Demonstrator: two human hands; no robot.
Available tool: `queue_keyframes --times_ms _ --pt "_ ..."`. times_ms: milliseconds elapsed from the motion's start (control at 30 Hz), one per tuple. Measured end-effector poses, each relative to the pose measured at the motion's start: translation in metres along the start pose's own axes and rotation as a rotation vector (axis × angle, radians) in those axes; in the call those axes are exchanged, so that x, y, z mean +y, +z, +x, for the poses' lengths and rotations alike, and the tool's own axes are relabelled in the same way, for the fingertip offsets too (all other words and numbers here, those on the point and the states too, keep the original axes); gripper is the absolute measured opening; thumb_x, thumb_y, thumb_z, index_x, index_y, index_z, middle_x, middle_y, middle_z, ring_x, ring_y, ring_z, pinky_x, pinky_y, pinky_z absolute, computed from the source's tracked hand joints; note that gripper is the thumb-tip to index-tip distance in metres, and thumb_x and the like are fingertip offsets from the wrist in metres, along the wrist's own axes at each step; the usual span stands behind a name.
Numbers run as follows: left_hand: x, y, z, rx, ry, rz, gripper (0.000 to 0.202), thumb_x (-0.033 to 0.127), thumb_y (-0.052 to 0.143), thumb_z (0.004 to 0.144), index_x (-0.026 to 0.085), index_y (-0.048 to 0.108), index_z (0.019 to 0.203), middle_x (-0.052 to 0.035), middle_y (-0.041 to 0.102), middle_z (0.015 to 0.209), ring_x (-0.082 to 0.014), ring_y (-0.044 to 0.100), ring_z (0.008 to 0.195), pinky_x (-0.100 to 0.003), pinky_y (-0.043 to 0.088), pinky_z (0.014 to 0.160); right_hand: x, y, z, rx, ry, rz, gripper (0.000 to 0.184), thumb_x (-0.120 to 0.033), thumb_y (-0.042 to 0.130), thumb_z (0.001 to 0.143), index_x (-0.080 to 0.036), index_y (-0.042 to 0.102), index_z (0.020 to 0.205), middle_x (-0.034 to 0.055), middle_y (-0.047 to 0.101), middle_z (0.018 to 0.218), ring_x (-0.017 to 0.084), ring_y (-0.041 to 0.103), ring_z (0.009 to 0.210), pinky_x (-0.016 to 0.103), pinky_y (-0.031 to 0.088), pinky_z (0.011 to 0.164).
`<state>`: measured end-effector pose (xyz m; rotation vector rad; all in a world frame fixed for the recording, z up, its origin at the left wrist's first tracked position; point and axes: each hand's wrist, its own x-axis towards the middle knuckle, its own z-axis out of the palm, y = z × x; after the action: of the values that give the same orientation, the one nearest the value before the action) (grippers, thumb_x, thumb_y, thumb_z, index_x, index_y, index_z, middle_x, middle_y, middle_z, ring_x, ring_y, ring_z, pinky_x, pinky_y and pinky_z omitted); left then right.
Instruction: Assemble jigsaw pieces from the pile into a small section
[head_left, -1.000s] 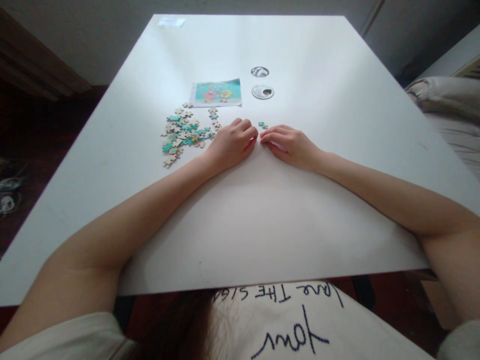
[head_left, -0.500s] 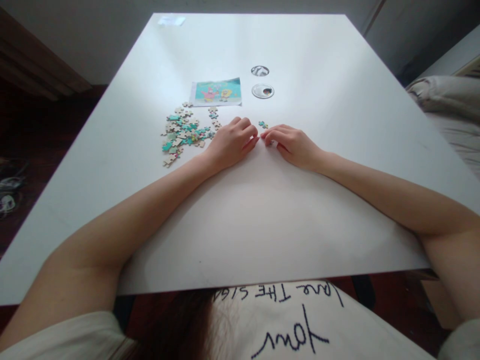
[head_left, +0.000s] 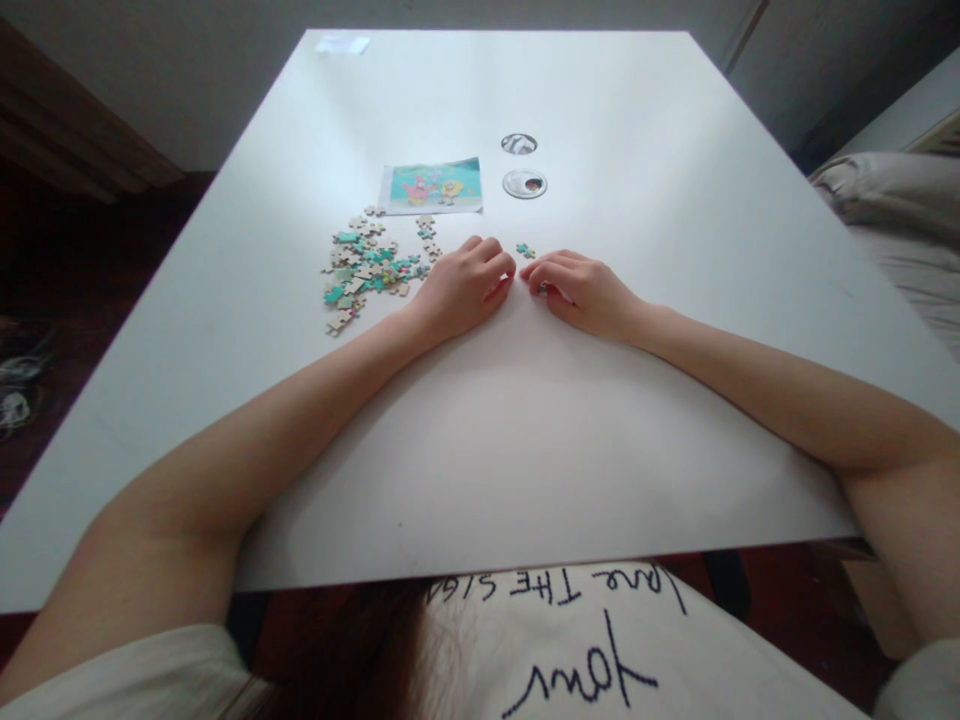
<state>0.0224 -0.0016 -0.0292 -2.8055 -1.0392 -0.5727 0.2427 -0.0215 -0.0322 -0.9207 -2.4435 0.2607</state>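
My left hand [head_left: 471, 282] rests on the white table [head_left: 480, 430] with fingers curled and thumb near the index finger; whatever they hold, if anything, is hidden. Just to its right, my right hand [head_left: 577, 290] is closed, a small jigsaw puzzle piece [head_left: 542, 288] showing partly between its fingers. A narrow gap separates the fingertips of both hands. Beyond that gap lie a few green and yellow puzzle pieces [head_left: 526, 250] close together. Left of my left hand spreads a loose pile of puzzle pieces [head_left: 364, 268], some turquoise side up, others plain beige side up.
A cartoon picture sheet [head_left: 435, 186] lies behind the pile, with a short row of puzzle pieces [head_left: 427, 232] below it. Two round metallic items [head_left: 519, 144] [head_left: 517, 184] are further back. At the far left corner is a clear flat packet [head_left: 342, 45].
My right hand's fingers have curled slightly, and the piece between them shows a little more. My left hand looks almost still.
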Motion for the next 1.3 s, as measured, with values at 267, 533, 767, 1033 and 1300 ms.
queue_keyframes --times_ms 267,533,767,1033,1300 --pt "-0.0011 0.0016 -0.0003 0.02 0.014 0.013 0.018 0.02 0.045 0.092 0.018 0.062 0.096 -0.008 0.062 0.097 -0.023 0.057 0.096 -0.034 0.051 0.077 -0.0007 0.0005 0.0002 0.006 0.003 -0.008 0.02 -0.011 0.046 0.081 -0.02 0.06 0.091 0.0079 0.071 0.114 0.021 0.062 0.109 0.037 0.051 0.094" --pt "-0.0008 0.0011 -0.0005 0.022 0.014 0.031 0.019 0.021 0.044 0.093 0.018 0.062 0.096 -0.008 0.062 0.098 -0.0228 0.058 0.096 -0.034 0.051 0.077 -0.0013 0.0002 0.0004 0.012 -0.005 -0.017 0.019 -0.011 0.047 0.081 -0.02 0.06 0.09 0.0074 0.071 0.113 0.021 0.063 0.108 0.036 0.052 0.094" --pt "-0.0011 0.0012 -0.0005 0.02 0.01 0.01 0.019 0.02 0.043 0.092 0.018 0.062 0.096 -0.0083 0.062 0.098 -0.0231 0.057 0.096 -0.035 0.051 0.078 -0.001 0.0005 0.0004 0.008 0.004 -0.003 0.019 -0.012 0.046 0.082 -0.021 0.06 0.092 0.0079 0.071 0.115 0.022 0.062 0.11 0.038 0.052 0.095" --pt "-0.0006 0.0009 -0.0002 0.019 0.012 0.031 0.019 0.02 0.044 0.092 0.018 0.063 0.096 -0.0084 0.063 0.098 -0.0231 0.058 0.096 -0.034 0.051 0.077 -0.001 0.0005 0.0006 0.013 -0.001 -0.002 0.018 -0.013 0.047 0.083 -0.02 0.061 0.092 0.0087 0.071 0.114 0.022 0.063 0.109 0.038 0.052 0.095" --pt "-0.0021 0.0019 -0.0007 0.043 0.026 0.009 0.017 0.02 0.045 0.092 0.018 0.062 0.094 -0.0072 0.062 0.096 -0.0224 0.058 0.095 -0.033 0.051 0.077 -0.001 0.0002 0.0007 0.012 -0.006 -0.006 0.018 -0.014 0.047 0.084 -0.021 0.061 0.092 0.0078 0.071 0.114 0.021 0.062 0.109 0.037 0.052 0.095"
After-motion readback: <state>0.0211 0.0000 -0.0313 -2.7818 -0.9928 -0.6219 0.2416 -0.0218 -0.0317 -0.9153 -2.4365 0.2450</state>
